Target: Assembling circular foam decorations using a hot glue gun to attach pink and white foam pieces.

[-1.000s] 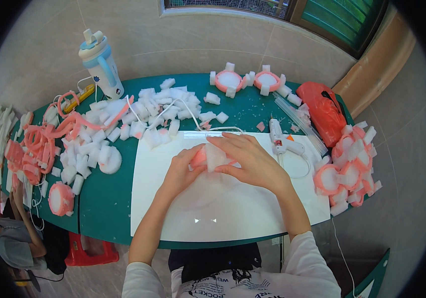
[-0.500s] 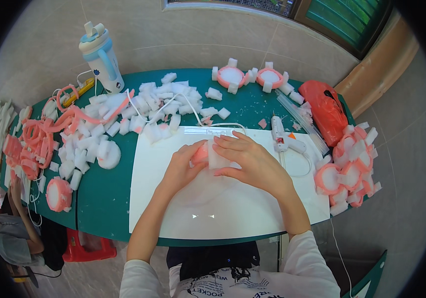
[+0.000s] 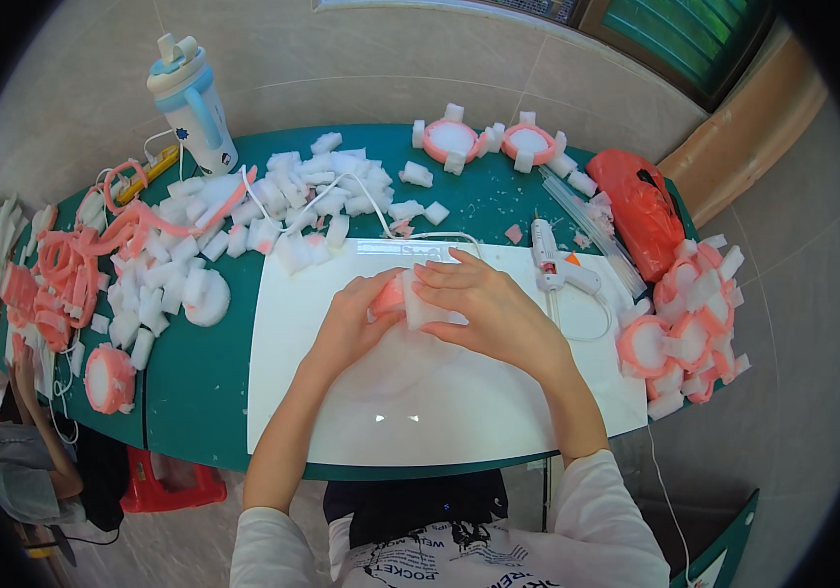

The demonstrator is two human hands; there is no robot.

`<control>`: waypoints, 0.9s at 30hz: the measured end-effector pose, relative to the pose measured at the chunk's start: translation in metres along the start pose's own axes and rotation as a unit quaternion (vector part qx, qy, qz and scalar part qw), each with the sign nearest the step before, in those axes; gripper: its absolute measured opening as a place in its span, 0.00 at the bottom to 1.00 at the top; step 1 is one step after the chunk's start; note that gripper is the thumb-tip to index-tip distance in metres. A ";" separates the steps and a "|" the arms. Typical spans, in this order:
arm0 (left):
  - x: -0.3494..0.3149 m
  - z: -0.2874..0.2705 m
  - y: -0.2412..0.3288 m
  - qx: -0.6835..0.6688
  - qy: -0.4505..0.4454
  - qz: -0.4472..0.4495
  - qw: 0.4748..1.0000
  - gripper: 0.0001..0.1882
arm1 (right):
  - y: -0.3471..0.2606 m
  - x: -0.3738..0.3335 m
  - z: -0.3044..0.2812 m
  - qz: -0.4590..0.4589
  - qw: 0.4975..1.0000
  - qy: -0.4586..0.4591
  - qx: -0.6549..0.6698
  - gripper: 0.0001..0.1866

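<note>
Over the upper middle of a white board (image 3: 342, 431), both my hands hold one pink and white foam piece (image 3: 426, 302). My left hand (image 3: 349, 312) is closed round its pink side, thumb toward me. My right hand (image 3: 479, 302) grips the white part, with fingers over the top and thumb at the near side. The fingers cover much of the piece. To the right of my right hand lies a white glue gun (image 3: 547, 257), its cord curling on the board.
White foam chunks (image 3: 293, 191) and pink foam strips (image 3: 77, 265) spread across the left of the green table (image 3: 190, 412). A bottle (image 3: 195, 108) stands at the back left. Foam rings (image 3: 647, 345) and a red bag (image 3: 636, 211) sit at right. Another person's arm (image 3: 43, 421) reaches in at far left.
The whole view has shifted slightly. My hands keep their hold on the foam piece, with only a small change in the fingers' position.
</note>
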State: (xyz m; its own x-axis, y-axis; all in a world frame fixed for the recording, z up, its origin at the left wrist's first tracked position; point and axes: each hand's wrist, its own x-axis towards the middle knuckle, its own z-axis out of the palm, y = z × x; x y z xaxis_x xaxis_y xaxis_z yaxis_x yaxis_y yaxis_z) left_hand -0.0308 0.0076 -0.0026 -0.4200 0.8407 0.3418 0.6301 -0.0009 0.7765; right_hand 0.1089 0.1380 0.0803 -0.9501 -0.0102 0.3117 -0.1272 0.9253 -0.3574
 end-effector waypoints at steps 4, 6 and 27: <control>0.001 -0.002 0.003 0.012 -0.012 -0.014 1.000 0.26 | 0.000 0.001 -0.001 0.000 1.000 -0.010 -0.003 0.20; 0.000 -0.002 0.002 0.007 -0.010 -0.009 1.000 0.25 | -0.001 0.000 -0.002 0.002 1.000 -0.011 -0.001 0.20; -0.001 -0.001 0.001 0.020 -0.003 -0.011 1.000 0.25 | 0.005 0.002 0.001 0.007 0.999 -0.007 0.033 0.18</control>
State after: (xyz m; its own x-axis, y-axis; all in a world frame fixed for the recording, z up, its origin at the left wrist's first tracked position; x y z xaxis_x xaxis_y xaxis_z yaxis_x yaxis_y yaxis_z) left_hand -0.0304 0.0067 -0.0015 -0.4301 0.8434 0.3220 0.6466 0.0389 0.7618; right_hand 0.1059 0.1424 0.0778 -0.9555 -0.0038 0.2950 -0.1326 0.8987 -0.4180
